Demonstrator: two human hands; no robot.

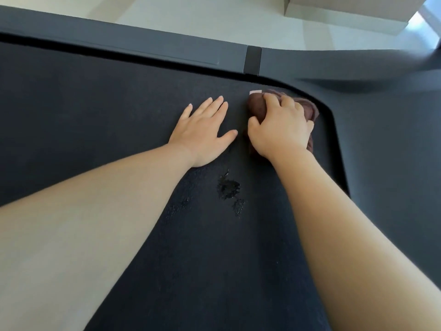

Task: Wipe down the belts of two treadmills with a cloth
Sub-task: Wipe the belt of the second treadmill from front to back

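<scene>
Right, from the head camera I am looking down on one treadmill's dark belt (95, 115), which fills most of the picture. The left hand (202, 132) lies flat on the belt, palm down, fingers straight and slightly spread, thumb out to the side; it holds nothing. Just beside it, the right hand (279, 125) grips a bunched brown cloth (256, 105), fingers curled over the top and thumb tucked against its near side, pressing it onto the belt. The cloth sits near the far right corner of the belt, close to where the belt's edge curves along the dark plastic cover (381, 115); a small pale tag (255, 92) shows at its far edge. The hands are near each other, with a narrow strip of belt visible between the two thumbs. Nearer the camera, between the forearms, a wet patch (228, 187) glistens on the belt, with a smaller one just beside it and fine droplets toward the left forearm. Along the far side of the belt runs a grey side rail (143, 44), crossed by a darker band (253, 60). Beyond the rail I see pale floor (191, 15), and at the top right a beige box (346, 10) stands on it.
</scene>
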